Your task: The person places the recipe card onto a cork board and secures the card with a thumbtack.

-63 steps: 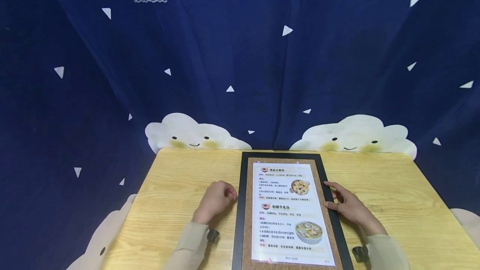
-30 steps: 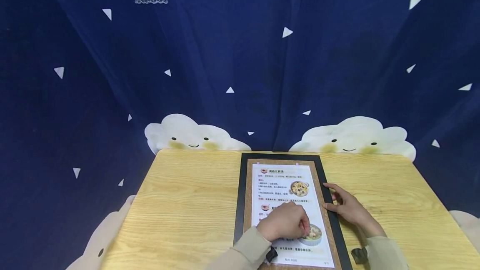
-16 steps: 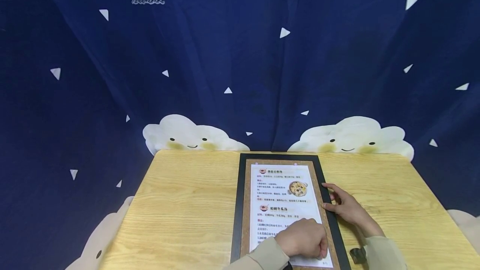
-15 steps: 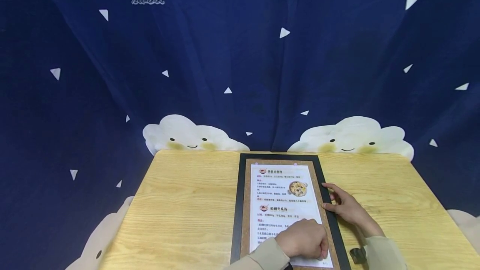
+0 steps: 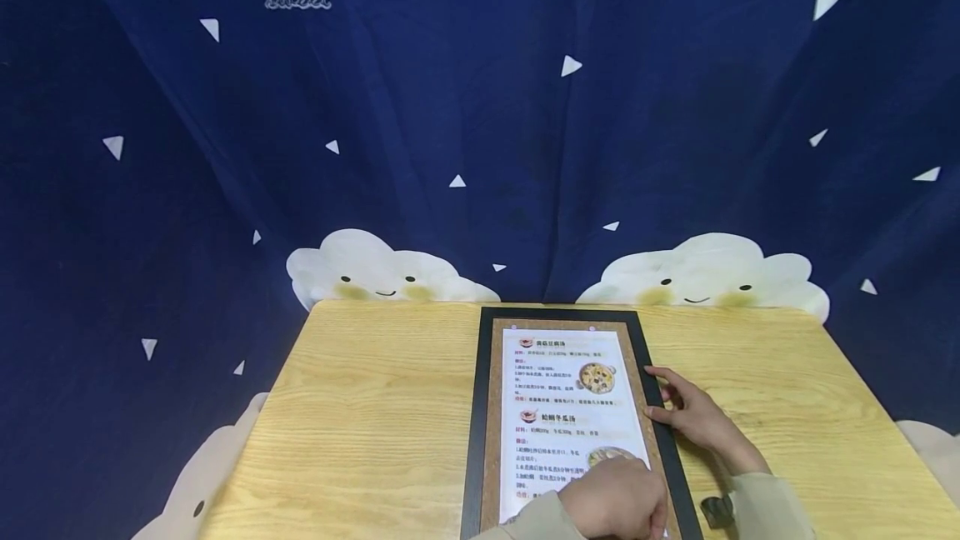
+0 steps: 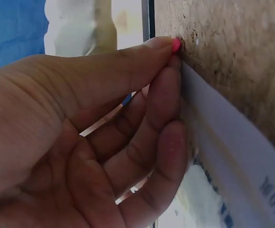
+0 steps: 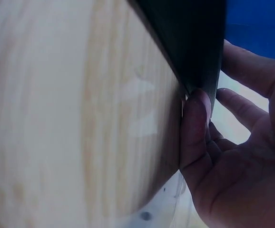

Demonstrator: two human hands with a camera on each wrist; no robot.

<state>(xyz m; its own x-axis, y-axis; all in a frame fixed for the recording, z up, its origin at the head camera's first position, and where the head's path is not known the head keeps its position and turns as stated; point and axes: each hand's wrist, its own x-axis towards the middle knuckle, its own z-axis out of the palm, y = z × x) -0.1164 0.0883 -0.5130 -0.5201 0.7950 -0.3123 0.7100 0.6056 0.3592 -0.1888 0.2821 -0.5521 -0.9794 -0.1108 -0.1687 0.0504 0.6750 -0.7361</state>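
A black-framed cork board lies on the wooden table. On it is a printed recipe sheet with two soup pictures. My left hand is over the sheet's lower right part, covering some of the lower picture. Between thumb and index finger it pinches a pink push pin close against the cork, at the paper's edge; the pin's point is hidden. My right hand touches the frame's outer right side with thumb and index finger, the other fingers loosely bent. In the right wrist view the thumb presses against the black frame.
Two pale pink pins sit at the sheet's top edge. A navy curtain with white triangles and clouds hangs behind the table. A small black device is on my right wrist.
My left hand has moved from the table left of the board across the sheet to its lower right, most recently a little nearer me. The right hand stays at the frame.
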